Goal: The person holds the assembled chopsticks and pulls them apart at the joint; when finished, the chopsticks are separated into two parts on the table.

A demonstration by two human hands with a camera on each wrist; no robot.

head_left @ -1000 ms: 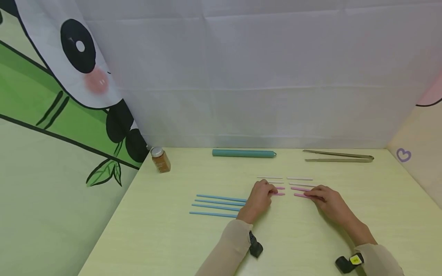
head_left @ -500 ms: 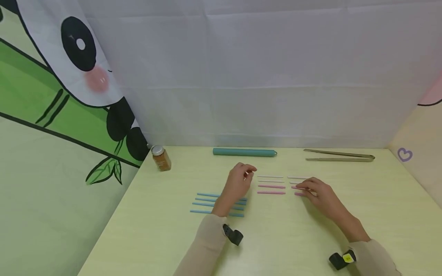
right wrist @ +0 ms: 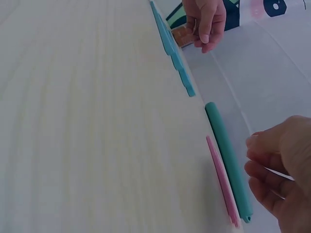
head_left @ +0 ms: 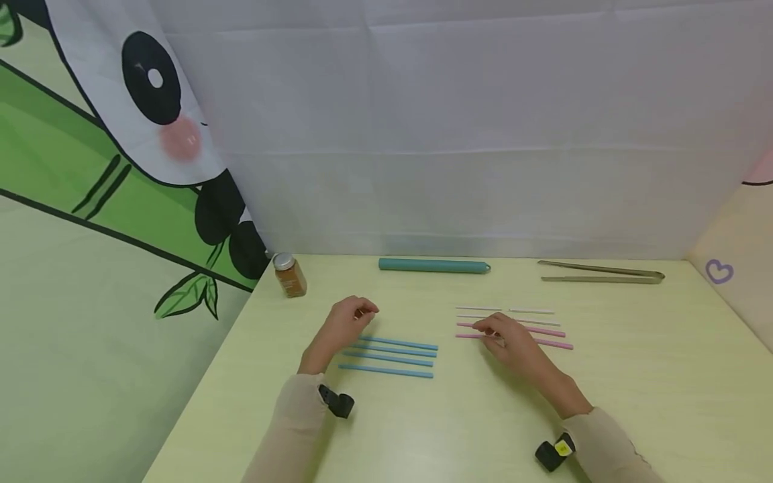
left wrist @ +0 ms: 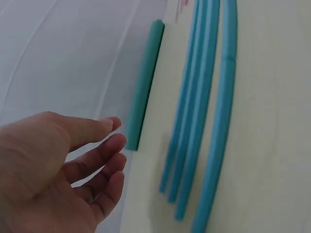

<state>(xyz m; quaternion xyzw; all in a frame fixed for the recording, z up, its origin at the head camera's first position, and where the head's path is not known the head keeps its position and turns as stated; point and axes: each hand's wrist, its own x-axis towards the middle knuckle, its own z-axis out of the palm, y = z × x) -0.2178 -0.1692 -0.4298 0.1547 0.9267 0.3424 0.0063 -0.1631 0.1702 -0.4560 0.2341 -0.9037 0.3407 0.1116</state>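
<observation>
Four slim blue sticks (head_left: pixel 388 358) lay side by side on the pale yellow table (head_left: pixel 447 443), at the centre of the head view and slightly low. The left hand (head_left: pixel 339 329) hovered just beside their left ends, its fingers loosely bent, the grip slack and unloaded; whether it covered the uppermost stick's tip was hard to tell. In the left wrist view, the blue sticks ran off the top edge, the nearest also off the bottom. Right of centre in the head view, the right hand (head_left: pixel 510 342) hung over slender pink sticks (head_left: pixel 554 344), its fingers likewise curved and slack around bare air, hiding the middle of their rows. Very thin white sticks (head_left: pixel 531 311) lay just above, one pair partly masked by the same hand. In the right wrist view, the pink sticks overlapped too much to count. Along the table's far edge sat a brown-filled glass jar with a silver lid (head_left: pixel 290 278), a teal cylinder (head_left: pixel 433 265) and metal tongs (head_left: pixel 604 280); lettering on the jar was too small to read. Both beige sleeves (head_left: pixel 292 419) were cut off at the bottom.
</observation>
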